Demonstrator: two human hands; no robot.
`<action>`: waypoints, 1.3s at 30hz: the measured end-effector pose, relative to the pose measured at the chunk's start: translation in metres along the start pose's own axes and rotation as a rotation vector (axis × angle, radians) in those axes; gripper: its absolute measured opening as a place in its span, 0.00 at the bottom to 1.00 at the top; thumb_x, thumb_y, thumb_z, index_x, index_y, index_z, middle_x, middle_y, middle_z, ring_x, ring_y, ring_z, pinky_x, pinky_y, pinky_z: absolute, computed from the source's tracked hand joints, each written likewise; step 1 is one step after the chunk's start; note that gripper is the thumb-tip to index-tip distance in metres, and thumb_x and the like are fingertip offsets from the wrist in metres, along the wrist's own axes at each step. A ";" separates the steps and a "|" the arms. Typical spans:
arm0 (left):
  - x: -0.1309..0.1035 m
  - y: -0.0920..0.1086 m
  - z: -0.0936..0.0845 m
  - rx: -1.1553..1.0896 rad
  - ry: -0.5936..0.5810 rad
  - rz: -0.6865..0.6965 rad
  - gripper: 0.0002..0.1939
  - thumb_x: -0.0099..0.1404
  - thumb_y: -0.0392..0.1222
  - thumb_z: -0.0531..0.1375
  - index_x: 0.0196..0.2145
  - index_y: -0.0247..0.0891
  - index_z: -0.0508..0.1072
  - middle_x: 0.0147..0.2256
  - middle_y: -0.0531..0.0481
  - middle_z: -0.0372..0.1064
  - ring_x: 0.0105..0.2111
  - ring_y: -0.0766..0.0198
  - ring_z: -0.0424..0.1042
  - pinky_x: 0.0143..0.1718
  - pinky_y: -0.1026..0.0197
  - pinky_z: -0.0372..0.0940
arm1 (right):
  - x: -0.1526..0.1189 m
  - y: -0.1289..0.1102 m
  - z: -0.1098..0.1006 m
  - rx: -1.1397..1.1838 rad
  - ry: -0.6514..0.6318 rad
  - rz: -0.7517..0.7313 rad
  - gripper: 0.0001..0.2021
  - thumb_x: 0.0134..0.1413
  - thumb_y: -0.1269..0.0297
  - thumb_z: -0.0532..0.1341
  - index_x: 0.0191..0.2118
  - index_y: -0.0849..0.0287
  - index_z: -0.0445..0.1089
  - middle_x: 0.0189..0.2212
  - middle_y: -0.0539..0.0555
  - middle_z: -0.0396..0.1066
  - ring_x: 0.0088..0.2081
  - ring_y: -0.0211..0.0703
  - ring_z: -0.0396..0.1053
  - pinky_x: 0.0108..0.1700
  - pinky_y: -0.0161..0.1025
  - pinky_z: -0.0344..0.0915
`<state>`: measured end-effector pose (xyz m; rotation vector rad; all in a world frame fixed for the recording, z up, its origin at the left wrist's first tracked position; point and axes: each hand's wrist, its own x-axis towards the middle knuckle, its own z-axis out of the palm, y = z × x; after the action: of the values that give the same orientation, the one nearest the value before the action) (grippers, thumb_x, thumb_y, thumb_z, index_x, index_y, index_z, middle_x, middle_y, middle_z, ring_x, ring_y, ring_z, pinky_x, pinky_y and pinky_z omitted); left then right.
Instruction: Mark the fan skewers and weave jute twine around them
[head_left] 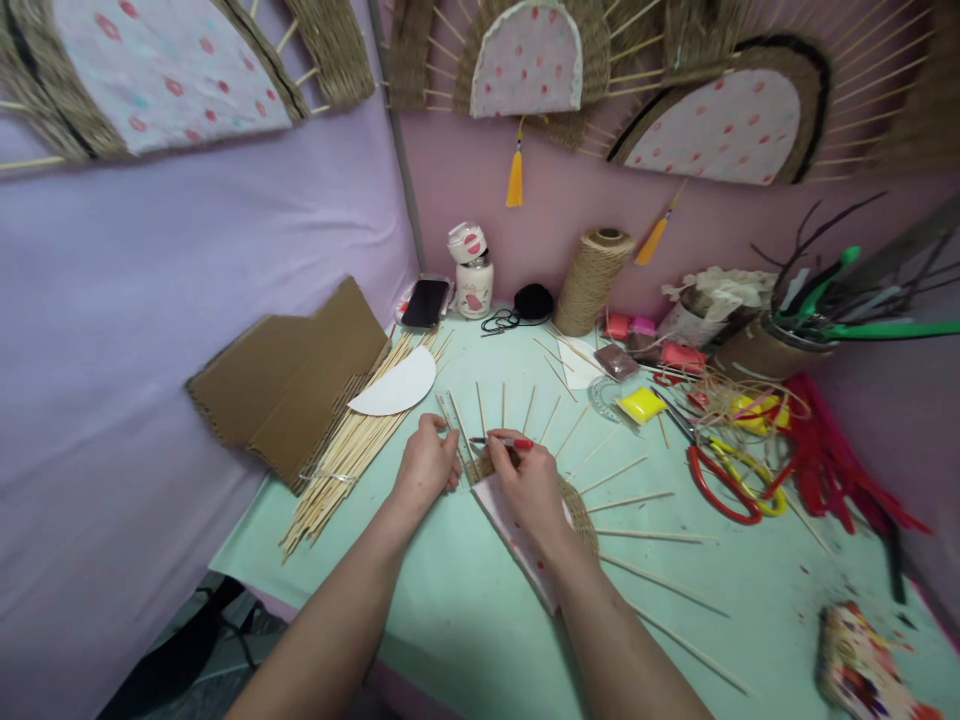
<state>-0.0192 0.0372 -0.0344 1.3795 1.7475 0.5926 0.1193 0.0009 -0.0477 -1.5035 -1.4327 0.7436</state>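
My left hand point(429, 456) has its fingers curled at a clear ruler point(451, 418), which lies along the leftmost stick of a half-round fan piece. In my right hand point(523, 480) is a pen point(519, 442) with a red end, its dark tip pointing left toward the ruler. Beneath that hand lies the fan piece, with a pink spotted centre point(514, 518), a woven twine band point(581, 518) and thin wooden sticks point(637, 535) spreading outward. My right hand and forearm hide part of the centre and the band.
Left of my hands lie a bundle of sticks point(330, 490), a white half-circle point(396, 385) and cardboard point(289, 375). A twine spool point(594, 280) stands at the back. Scissors point(724, 485), a yellow packet point(641, 405) and red strips point(825, 470) lie on the right. Finished fans point(525, 60) hang above.
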 end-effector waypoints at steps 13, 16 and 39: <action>0.001 -0.001 0.001 -0.015 0.005 -0.001 0.13 0.66 0.42 0.51 0.46 0.35 0.57 0.13 0.57 0.64 0.10 0.66 0.63 0.11 0.70 0.54 | -0.001 0.003 0.002 0.024 -0.009 0.014 0.14 0.59 0.59 0.53 0.38 0.58 0.75 0.33 0.55 0.77 0.32 0.43 0.73 0.32 0.35 0.64; 0.001 -0.002 0.001 -0.017 0.000 0.009 0.12 0.66 0.42 0.51 0.46 0.35 0.57 0.13 0.57 0.64 0.09 0.66 0.62 0.11 0.69 0.54 | -0.001 0.003 0.002 0.016 -0.004 0.021 0.14 0.59 0.59 0.53 0.38 0.58 0.75 0.32 0.55 0.77 0.30 0.43 0.72 0.31 0.35 0.64; 0.001 -0.001 0.001 0.008 0.001 -0.007 0.14 0.66 0.42 0.51 0.47 0.35 0.57 0.13 0.57 0.65 0.10 0.67 0.63 0.12 0.69 0.54 | -0.001 0.003 0.001 0.000 0.004 0.004 0.15 0.59 0.59 0.53 0.37 0.58 0.75 0.31 0.54 0.77 0.30 0.42 0.72 0.32 0.35 0.64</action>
<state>-0.0195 0.0380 -0.0359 1.3782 1.7569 0.5829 0.1195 0.0004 -0.0512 -1.5076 -1.4269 0.7433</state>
